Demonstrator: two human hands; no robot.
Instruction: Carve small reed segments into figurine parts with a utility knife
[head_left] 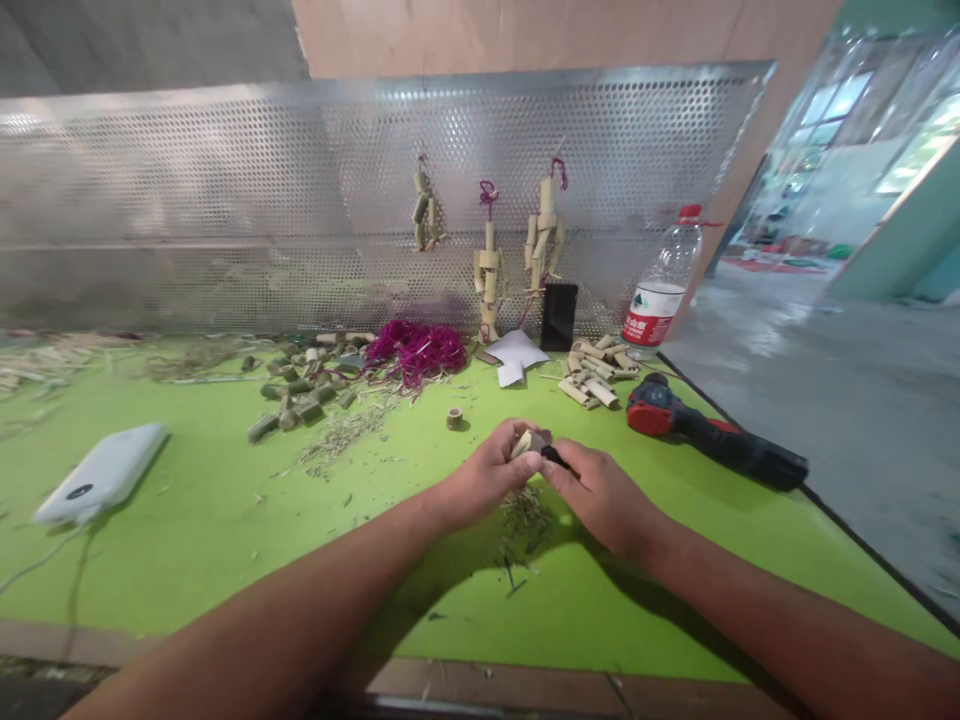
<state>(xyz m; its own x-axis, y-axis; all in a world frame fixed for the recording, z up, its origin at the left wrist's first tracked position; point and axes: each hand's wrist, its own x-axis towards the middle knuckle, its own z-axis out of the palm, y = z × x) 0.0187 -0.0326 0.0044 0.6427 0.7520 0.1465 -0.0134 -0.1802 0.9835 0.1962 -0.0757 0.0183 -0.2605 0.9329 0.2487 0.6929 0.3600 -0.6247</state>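
My left hand [504,462] is closed around a short pale piece of bamboo [522,443]. My right hand [600,490] grips what looks like a small black-handled knife [553,457], its front end against the bamboo; its edge is too small to make out. Both hands meet above the green tabletop, thumbs close together. Beneath them lies a small heap of bamboo shavings [526,512]. Just beyond my left hand a short bamboo ring [454,418] stands on end.
Green bamboo pieces [307,405], purple string [416,350] and pale bamboo tubes [596,370] lie toward the back. A red-and-black power tool [705,425] and bottle [660,290] are at right, a white power bank [105,470] at left. Bamboo figures [546,230] hang on the perforated metal panel [247,200].
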